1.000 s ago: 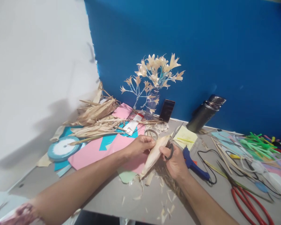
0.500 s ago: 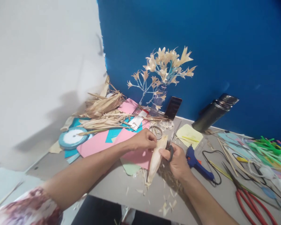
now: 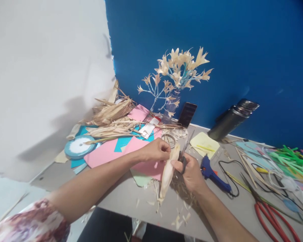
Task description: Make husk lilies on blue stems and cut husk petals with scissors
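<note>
My left hand pinches the upper edge of a long pale dried corn husk that hangs down over the grey table. My right hand grips small dark-handled scissors, thumb through a loop, with the blades pointing up beside the husk's top. Both hands meet at the table's middle, above a scatter of husk trimmings.
A pile of dried husks and pink and teal paper lie at the left with a blue ribbon spool. A husk-flower bouquet, phone and dark flask stand by the blue wall. A blue glue gun, red shears and green stems lie right.
The husk has swung from a slant to hang nearly straight down. Both hands stay at its top with the scissors; the view shifted slightly left.
</note>
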Action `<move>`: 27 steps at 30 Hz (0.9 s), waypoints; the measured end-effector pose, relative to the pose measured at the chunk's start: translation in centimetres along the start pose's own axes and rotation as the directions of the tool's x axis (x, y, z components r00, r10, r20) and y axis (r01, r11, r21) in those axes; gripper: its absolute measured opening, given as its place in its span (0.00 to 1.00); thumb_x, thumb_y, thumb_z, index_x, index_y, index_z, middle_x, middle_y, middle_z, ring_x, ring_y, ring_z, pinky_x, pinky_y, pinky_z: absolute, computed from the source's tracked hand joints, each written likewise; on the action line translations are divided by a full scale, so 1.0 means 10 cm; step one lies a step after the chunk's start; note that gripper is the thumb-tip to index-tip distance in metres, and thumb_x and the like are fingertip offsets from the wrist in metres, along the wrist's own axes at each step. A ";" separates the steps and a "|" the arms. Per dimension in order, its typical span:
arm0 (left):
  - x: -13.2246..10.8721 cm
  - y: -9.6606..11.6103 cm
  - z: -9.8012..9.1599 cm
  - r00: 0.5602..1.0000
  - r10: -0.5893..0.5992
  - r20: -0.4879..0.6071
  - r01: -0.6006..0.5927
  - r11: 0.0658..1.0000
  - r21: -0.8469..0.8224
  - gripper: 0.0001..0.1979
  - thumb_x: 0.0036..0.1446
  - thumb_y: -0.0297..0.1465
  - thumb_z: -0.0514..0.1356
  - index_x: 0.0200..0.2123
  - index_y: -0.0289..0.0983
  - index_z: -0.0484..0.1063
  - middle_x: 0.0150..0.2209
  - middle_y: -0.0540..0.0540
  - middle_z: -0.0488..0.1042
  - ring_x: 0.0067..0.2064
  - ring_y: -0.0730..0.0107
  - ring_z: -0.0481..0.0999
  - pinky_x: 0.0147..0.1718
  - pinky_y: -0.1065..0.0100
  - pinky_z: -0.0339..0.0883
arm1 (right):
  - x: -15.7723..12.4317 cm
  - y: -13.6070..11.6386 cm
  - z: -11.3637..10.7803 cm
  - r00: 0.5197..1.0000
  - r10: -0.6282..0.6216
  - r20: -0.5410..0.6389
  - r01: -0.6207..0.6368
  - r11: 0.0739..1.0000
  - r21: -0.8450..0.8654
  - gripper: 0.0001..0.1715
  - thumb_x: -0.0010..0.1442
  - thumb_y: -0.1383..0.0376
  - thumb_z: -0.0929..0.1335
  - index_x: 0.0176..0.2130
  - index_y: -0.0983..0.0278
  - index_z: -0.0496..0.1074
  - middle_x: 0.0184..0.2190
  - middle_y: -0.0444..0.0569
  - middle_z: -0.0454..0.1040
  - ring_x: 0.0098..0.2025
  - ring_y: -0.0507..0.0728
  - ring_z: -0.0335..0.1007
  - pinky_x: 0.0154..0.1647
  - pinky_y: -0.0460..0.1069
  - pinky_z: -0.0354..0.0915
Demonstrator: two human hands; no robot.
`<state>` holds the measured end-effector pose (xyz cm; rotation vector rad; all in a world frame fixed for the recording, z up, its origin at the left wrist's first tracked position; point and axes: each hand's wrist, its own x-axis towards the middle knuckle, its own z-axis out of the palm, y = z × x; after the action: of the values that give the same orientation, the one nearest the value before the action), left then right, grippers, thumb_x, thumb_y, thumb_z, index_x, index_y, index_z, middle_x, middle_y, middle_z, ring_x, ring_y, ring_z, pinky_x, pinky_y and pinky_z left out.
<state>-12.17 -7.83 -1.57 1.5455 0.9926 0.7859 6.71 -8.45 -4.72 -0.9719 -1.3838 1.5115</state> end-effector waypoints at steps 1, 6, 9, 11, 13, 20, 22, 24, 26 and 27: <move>0.00 0.00 0.00 1.000 -0.001 -0.001 0.001 1.000 0.007 0.04 0.44 0.25 0.57 0.21 0.35 0.70 0.18 0.53 0.69 0.19 0.76 0.69 0.17 0.76 0.58 | -0.01 0.00 0.01 1.000 -0.002 0.002 0.002 1.000 -0.010 0.14 0.43 0.66 0.77 0.33 0.66 0.77 0.28 0.45 0.74 0.29 0.55 0.65 0.29 0.46 0.62; 0.00 0.02 0.01 0.999 -0.035 -0.037 0.037 0.998 0.055 0.04 0.43 0.26 0.57 0.19 0.35 0.70 0.17 0.52 0.69 0.19 0.74 0.69 0.17 0.75 0.58 | -0.01 0.00 0.02 1.000 -0.001 -0.001 0.001 1.000 -0.015 0.14 0.44 0.65 0.76 0.34 0.66 0.77 0.27 0.45 0.74 0.28 0.54 0.64 0.28 0.46 0.62; 0.00 0.05 0.02 0.996 -0.056 -0.069 0.061 0.996 0.072 0.05 0.43 0.27 0.57 0.18 0.35 0.68 0.16 0.52 0.68 0.18 0.74 0.68 0.18 0.74 0.60 | 0.01 0.01 0.01 1.000 -0.006 0.014 0.006 1.000 -0.007 0.14 0.45 0.65 0.76 0.35 0.66 0.77 0.27 0.46 0.73 0.29 0.54 0.64 0.28 0.46 0.63; 0.00 0.06 0.03 0.996 -0.064 -0.068 0.070 0.994 0.084 0.06 0.43 0.27 0.57 0.17 0.36 0.67 0.15 0.52 0.68 0.18 0.73 0.67 0.18 0.73 0.60 | 0.01 0.02 0.01 1.000 -0.007 0.025 0.007 1.000 -0.010 0.14 0.45 0.65 0.76 0.35 0.66 0.77 0.28 0.46 0.74 0.29 0.54 0.65 0.29 0.46 0.63; -0.01 0.08 0.04 0.995 -0.072 -0.063 0.078 0.992 0.100 0.06 0.43 0.27 0.57 0.16 0.36 0.66 0.15 0.52 0.67 0.19 0.73 0.67 0.19 0.73 0.59 | 0.01 0.03 0.01 1.000 -0.009 0.027 0.009 1.000 -0.023 0.14 0.46 0.65 0.76 0.35 0.66 0.77 0.28 0.46 0.74 0.29 0.55 0.65 0.29 0.46 0.64; 0.03 0.00 -0.01 0.980 -0.017 -0.199 0.072 0.960 0.272 0.06 0.41 0.25 0.56 0.16 0.38 0.63 0.15 0.53 0.63 0.20 0.73 0.63 0.20 0.71 0.50 | 0.00 0.00 -0.01 1.000 -0.023 -0.012 0.024 0.999 0.036 0.14 0.44 0.67 0.77 0.33 0.66 0.77 0.26 0.45 0.74 0.27 0.54 0.66 0.27 0.46 0.64; 0.08 -0.04 -0.09 0.948 0.052 -0.315 0.067 0.932 0.355 0.08 0.39 0.24 0.55 0.15 0.38 0.58 0.15 0.55 0.58 0.20 0.74 0.59 0.21 0.70 0.47 | 0.00 -0.07 -0.03 0.996 -0.038 -0.076 0.047 0.993 0.108 0.12 0.41 0.68 0.77 0.29 0.65 0.75 0.23 0.43 0.72 0.24 0.52 0.63 0.23 0.45 0.61; 0.11 -0.08 -0.18 0.926 0.074 -0.370 0.072 0.928 0.366 0.09 0.40 0.24 0.55 0.15 0.38 0.57 0.15 0.55 0.58 0.21 0.74 0.59 0.22 0.69 0.47 | 0.01 -0.16 -0.06 0.994 -0.032 -0.101 0.054 0.974 0.221 0.12 0.40 0.67 0.78 0.28 0.65 0.75 0.23 0.43 0.72 0.22 0.51 0.63 0.21 0.44 0.61; 0.13 -0.09 -0.25 0.926 0.063 -0.373 0.075 0.936 0.344 0.08 0.43 0.25 0.54 0.17 0.38 0.58 0.16 0.54 0.59 0.22 0.73 0.60 0.22 0.69 0.48 | 0.02 -0.23 -0.08 0.996 -0.005 -0.094 0.038 0.936 0.350 0.14 0.39 0.66 0.78 0.30 0.64 0.75 0.25 0.43 0.73 0.23 0.52 0.65 0.21 0.45 0.63; 0.13 -0.08 -0.27 0.928 0.053 -0.368 0.080 0.939 0.335 0.08 0.44 0.26 0.53 0.17 0.38 0.58 0.16 0.54 0.60 0.21 0.73 0.61 0.22 0.69 0.48 | 0.03 -0.26 -0.08 0.996 0.013 -0.092 0.024 0.918 0.397 0.16 0.39 0.66 0.78 0.31 0.64 0.76 0.27 0.43 0.74 0.25 0.53 0.67 0.23 0.45 0.64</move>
<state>-14.12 -5.46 -1.89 1.7182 1.4846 0.9555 7.61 -7.83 -2.23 -0.7680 -0.9585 1.6393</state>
